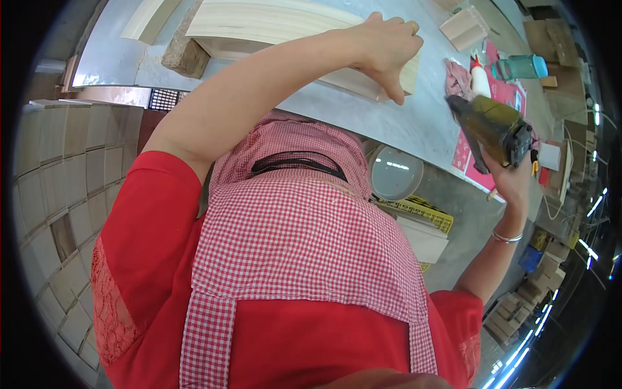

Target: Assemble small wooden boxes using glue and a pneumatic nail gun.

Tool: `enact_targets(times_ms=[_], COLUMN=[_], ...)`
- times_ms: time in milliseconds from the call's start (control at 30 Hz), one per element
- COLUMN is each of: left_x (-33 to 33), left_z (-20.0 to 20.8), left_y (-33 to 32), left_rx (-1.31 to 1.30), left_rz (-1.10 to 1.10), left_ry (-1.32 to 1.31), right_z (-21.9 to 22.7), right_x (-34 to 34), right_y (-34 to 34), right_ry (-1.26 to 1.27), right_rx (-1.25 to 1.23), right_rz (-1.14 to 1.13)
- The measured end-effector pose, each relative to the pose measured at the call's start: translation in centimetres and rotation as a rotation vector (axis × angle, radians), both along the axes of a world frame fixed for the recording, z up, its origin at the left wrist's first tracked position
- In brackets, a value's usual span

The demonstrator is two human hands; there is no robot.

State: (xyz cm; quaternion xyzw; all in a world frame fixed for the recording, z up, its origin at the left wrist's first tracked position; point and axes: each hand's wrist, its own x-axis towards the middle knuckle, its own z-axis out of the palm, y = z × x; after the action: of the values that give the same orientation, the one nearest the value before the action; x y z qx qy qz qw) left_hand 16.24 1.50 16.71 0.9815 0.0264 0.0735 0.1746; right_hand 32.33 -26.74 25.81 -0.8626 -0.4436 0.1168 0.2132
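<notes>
The left hand (pixel 389 55) spans the wooden piece's (pixel 265 21) right end on the counter (pixel 424 123), seemingly steadying it; right of that piece, the right hand (pixel 510 178) grips a dark tool (pixel 492 126), calling for careful aim next.

Your left arm (pixel 253 91) is bent, its elbow (pixel 172 146) jutting to your left and its bare forearm crossing in front of you toward the right. Your left grip (pixel 389 55) lies knuckles up, fingers bent with most of their tips hidden, while your thumb (pixel 392 89) stands apart and points back toward you. Your right arm (pixel 489 269) reaches forward and out to your right, wrist (pixel 510 223) nearly in line with the forearm. Your right grip (pixel 508 178) is closed, its fingers mostly out of sight. Both grips sit well apart.
</notes>
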Motion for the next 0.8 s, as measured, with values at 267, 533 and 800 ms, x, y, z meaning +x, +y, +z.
enact_targets(times_ms=[267, 533, 800], left_x=[-0.1, 0.0, 0.0], left_z=[0.1, 0.0, 0.1], left_y=[-0.6, -0.6, -0.5], left_rx=[0.007, 0.016, 0.024], left_rz=[0.009, 0.013, 0.008], left_ry=[-0.023, -0.027, -0.032], right_z=[3.3, 4.0, 4.0], right_x=[-3.4, -3.8, -2.5], right_y=[4.6, 6.2, 7.0], right_ry=[0.121, 0.087, -0.032], right_rx=[-0.109, -0.159, -0.190], right_rz=[0.173, 0.268, 0.448])
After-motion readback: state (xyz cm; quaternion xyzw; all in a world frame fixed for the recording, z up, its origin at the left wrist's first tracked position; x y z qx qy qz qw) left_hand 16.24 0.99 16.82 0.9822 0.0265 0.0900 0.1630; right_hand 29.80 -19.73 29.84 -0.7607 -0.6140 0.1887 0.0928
